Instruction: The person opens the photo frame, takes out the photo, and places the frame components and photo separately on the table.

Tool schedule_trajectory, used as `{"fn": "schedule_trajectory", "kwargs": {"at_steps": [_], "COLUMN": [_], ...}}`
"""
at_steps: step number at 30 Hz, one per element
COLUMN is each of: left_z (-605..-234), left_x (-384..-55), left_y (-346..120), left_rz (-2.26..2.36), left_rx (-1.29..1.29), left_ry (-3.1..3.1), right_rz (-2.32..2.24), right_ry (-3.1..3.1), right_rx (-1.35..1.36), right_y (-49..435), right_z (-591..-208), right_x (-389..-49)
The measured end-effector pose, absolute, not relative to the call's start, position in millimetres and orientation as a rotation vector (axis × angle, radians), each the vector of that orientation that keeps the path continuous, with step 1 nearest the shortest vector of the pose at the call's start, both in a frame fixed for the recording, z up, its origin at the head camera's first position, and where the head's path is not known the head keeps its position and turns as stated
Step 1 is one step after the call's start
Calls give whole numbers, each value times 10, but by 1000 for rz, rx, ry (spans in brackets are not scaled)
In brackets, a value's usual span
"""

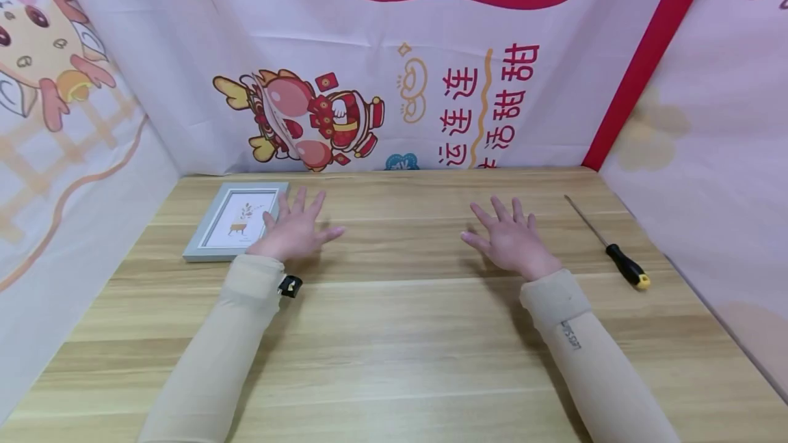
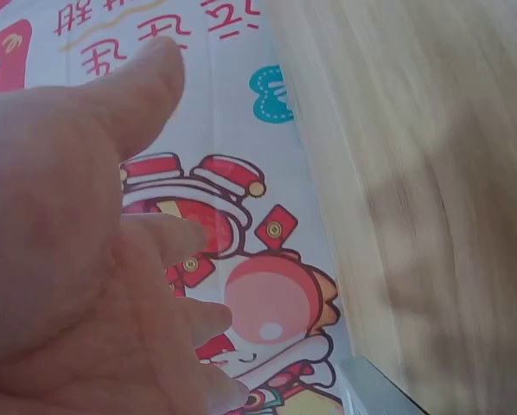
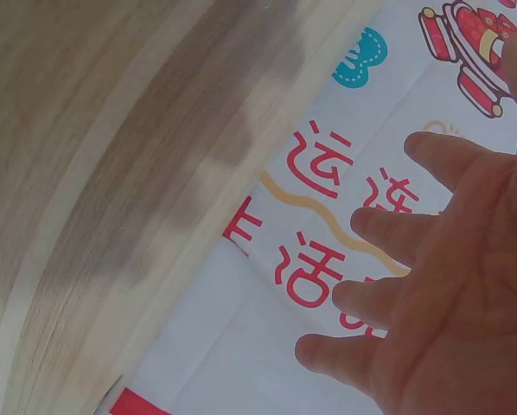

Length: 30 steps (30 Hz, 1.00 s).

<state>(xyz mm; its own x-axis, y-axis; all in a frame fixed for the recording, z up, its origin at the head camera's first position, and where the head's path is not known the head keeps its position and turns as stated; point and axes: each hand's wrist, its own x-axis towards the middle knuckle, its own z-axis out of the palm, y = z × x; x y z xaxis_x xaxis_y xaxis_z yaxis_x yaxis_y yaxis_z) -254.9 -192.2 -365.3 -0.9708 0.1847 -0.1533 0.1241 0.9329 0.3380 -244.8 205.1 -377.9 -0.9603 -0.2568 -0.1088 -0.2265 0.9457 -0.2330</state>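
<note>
My left hand (image 1: 292,232) is held over the table with its fingers spread, partly in front of the right edge of a framed picture (image 1: 228,221). That picture lies flat at the back left, its frame pale grey-blue with a small plant drawing inside. Spread fingers also show on my right hand (image 1: 512,241), which hovers at the right of the table and holds nothing. Farther right lies a screwdriver (image 1: 623,262) with a black and yellow handle, its tip toward the back. In the left wrist view, a corner of the frame (image 2: 371,389) peeks in at the bottom.
The wood-grain table (image 1: 394,333) ends at a printed cloth (image 1: 394,87) hanging behind it. Side cloths rise at left (image 1: 74,176) and right (image 1: 708,176). Both arms wear light sleeves, and a small black item (image 1: 290,286) sits at the left cuff.
</note>
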Motion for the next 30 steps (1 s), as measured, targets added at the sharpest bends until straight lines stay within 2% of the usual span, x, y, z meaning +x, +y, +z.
{"fn": "schedule_trajectory", "kwargs": {"at_steps": [6, 17, 30], "left_z": [-3638, -3674, -3710], "left_x": [-2578, -2674, -2684], "left_y": [-2077, -2684, -2742], "left_rz": [538, 500, 432], "left_rx": [171, -68, 4], "left_ry": [2886, 2871, 2924], "right_rz": [-319, -326, -318], "right_ry": [2961, 2963, 3004], "right_rx": [-370, -368, -479], "right_y": [2049, 2039, 2020], "right_z": [-3776, -3752, -3730], "right_x": [-2447, -2430, -2434]}}
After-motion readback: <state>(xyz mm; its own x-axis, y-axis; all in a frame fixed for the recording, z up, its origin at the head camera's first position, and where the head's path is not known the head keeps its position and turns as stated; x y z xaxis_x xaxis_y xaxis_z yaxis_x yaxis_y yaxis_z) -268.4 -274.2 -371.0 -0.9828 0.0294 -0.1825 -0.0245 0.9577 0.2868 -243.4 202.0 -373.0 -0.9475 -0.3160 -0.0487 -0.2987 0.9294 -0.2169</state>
